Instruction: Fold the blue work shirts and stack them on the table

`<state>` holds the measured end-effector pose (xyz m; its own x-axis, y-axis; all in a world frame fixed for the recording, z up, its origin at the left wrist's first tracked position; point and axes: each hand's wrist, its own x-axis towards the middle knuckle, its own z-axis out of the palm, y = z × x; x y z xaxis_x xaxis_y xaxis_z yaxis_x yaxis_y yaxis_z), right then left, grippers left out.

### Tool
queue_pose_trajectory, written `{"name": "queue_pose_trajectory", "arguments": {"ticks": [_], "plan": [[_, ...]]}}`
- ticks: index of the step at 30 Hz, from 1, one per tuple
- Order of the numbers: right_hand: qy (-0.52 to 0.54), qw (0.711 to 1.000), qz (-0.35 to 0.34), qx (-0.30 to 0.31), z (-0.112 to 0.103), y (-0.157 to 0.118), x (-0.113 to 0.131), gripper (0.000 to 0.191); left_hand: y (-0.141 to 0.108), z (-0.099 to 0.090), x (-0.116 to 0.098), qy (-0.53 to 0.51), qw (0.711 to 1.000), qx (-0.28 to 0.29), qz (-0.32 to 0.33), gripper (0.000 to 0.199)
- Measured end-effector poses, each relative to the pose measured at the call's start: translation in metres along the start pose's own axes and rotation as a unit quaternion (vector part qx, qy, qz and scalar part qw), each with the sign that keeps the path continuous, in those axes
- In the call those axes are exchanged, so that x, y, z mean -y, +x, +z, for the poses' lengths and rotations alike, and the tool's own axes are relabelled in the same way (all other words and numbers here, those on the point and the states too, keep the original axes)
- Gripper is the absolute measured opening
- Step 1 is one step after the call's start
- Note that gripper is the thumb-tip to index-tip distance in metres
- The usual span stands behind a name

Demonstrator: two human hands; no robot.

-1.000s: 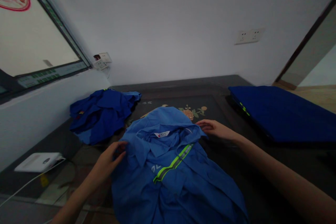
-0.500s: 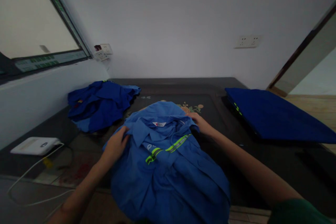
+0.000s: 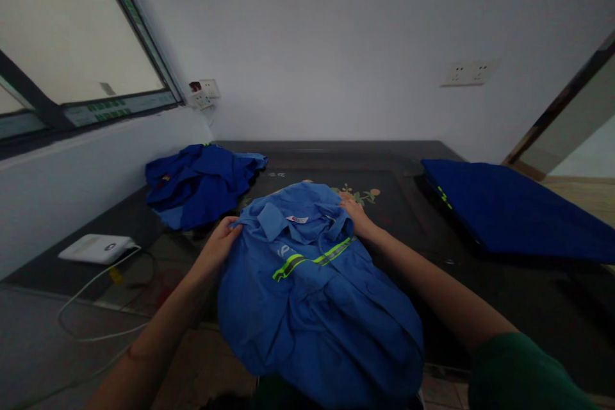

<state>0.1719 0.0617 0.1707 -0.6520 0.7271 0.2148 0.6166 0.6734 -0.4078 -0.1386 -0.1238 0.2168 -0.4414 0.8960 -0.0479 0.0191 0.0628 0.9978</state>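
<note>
A blue work shirt (image 3: 312, 307) with a collar, a white neck label and yellow-green reflective strips lies in front of me, its upper part on the dark table and its lower part hanging over the near edge. At its left shoulder, my left hand (image 3: 223, 240) pinches the cloth between thumb and fingers. My right hand (image 3: 356, 214) is at the other side of the collar, its fingers on the fabric and partly hidden by it; they appear to grip the shirt there.
A crumpled darker blue garment (image 3: 202, 182) lies at the back left. On the right rests a flat, folded dark blue garment (image 3: 514, 211). A white box-like device (image 3: 98, 248) with a cable sits at the left of the dark table (image 3: 403, 186). Wall sockets (image 3: 468, 73) are behind.
The view has turned slightly left, so everything sits further right. The collar has been drawn a little straighter between my hands, and both hands still hold the shirt.
</note>
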Motion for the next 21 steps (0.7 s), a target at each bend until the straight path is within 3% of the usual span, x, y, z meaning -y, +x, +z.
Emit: {"name": "queue_pose_trajectory", "arguments": {"ticks": [4, 7, 10, 13, 17, 21], "plan": [[0.101, 0.994, -0.001, -0.041, -0.02, 0.005, 0.0, 0.014, 0.004, -0.018, 0.003, 0.238, 0.964, -0.009, 0.115, 0.026], [0.149, 0.987, -0.014, -0.064, -0.048, 0.004, -0.001, 0.006, 0.008, -0.023, -0.004, 0.313, 0.936, -0.048, 0.155, 0.024], [0.151, 0.984, -0.038, -0.092, -0.085, 0.0, 0.005, 0.007, 0.016, -0.024, -0.02, 0.348, 0.922, -0.052, 0.164, 0.027], [0.1, 0.985, -0.072, -0.123, -0.126, -0.003, 0.021, 0.011, 0.028, -0.021, -0.05, 0.403, 0.895, -0.067, 0.181, 0.03], [0.025, 0.981, -0.094, -0.166, -0.185, -0.003, 0.043, 0.012, 0.039, -0.005, -0.109, 0.455, 0.839, -0.151, 0.257, 0.031], [-0.029, 0.989, -0.092, -0.117, -0.253, -0.004, 0.051, 0.017, 0.043, 0.016, -0.173, 0.429, 0.79, -0.228, 0.374, 0.031]]}}
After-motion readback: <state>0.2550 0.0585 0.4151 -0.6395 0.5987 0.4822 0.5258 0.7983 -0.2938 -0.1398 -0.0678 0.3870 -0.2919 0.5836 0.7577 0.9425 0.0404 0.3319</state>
